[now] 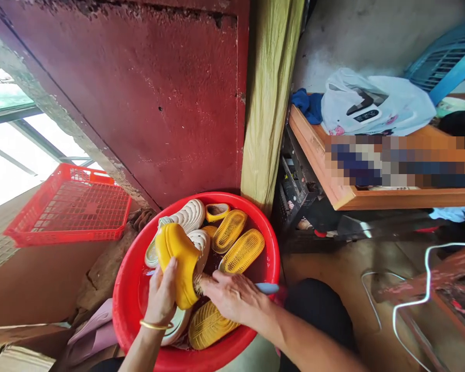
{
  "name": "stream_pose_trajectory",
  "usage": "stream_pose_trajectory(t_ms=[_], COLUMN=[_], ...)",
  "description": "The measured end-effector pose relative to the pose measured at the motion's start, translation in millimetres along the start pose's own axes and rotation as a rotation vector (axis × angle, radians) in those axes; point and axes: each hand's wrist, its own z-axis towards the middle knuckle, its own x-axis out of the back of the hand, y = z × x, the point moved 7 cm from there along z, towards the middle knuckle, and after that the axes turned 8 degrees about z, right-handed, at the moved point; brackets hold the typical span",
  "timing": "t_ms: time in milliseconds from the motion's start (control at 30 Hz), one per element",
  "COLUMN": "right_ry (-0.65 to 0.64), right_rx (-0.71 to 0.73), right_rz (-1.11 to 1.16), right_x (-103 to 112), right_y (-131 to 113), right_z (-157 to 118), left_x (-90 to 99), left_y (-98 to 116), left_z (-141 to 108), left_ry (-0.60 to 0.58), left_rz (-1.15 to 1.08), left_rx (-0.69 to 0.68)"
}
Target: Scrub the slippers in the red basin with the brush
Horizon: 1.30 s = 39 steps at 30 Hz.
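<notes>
A yellow slip-on shoe (pixel 174 258) is tilted up over the basin in my left hand (pixel 163 292), with the thumb pressed on its side. My right hand (pixel 232 292) is closed around a scrubbing brush (pixel 267 288); the end of its light blue handle sticks out past the wrist side. The bristles reach into the shoe's opening, partly hidden. Beneath both hands is a red basin (pixel 118 289) of dark water. Yellow shoes (pixel 243 251) lie in it soles up, beside white shoes (pixel 191 214) with ridged soles. Another yellow shoe (pixel 213 325) rests near the front rim.
A red plastic crate (pixel 67 235) stands at left, above cardboard (pixel 23 356) and a pink slipper (pixel 95 330). Behind the basin is a dark red door (pixel 158 108). At right, a wooden table (pixel 341 191) holds a white plastic bag (pixel 403 103). A white cable (pixel 426 279) hangs in front.
</notes>
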Motion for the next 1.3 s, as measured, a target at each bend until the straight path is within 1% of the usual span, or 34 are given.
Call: stream_pose_trajectory(t_ms=[67,133,267,333,433,533,600,700,800,967,1100,1167,1233,1300], right_ry=[-0.026,-0.041,-0.112,-0.145,-0.132,-0.11,-0.107,-0.104,-0.1,-0.109,-0.105,-0.128,-0.169,-0.197], right_rx=[0.023,0.008,-0.067,-0.123,-0.231,-0.298,-0.315,-0.317,-0.307,-0.322,-0.332,-0.273,-0.184,-0.126], right_rz=[-0.028,-0.043,-0.037,-0.039,-0.05,-0.036,-0.018,0.014,0.034,0.051,0.082,0.143,0.236,0.328], right_x=[-6,-7,2,7,14,15,14,12,10,7,10,11,13,16], right_y=[0,6,33,48,69,79,80,77,73,73,74,70,62,57], right_z=[-8,-13,-26,-35,-45,-48,-46,-41,-37,-35,-36,-36,-35,-34], left_x=[2.2,-2.5,-22.0,-30.6,-35.3,-33.0,-28.3,-18.2,-12.4,-10.7,-9.6,-8.4,-4.9,-0.5], left_y=[2,5,20,24,29,32,28,23,23,27,28,24,17,11], left_z=[6,6,-8,-16,-22,-20,-15,-10,-11,-16,-14,-12,-9,-7], left_ry=[0.007,0.007,-0.015,-0.037,-0.033,-0.03,-0.024,0.022,0.048,0.062,0.044,0.008,-0.015,-0.014], left_rz=[-0.007,0.012,0.152,0.201,0.242,0.228,0.211,0.21,0.218,0.266,0.249,0.206,0.131,0.039], left_rx=[0.019,0.009,-0.11,-0.136,-0.173,-0.193,-0.16,-0.125,-0.155,-0.202,-0.212,-0.17,-0.09,-0.009])
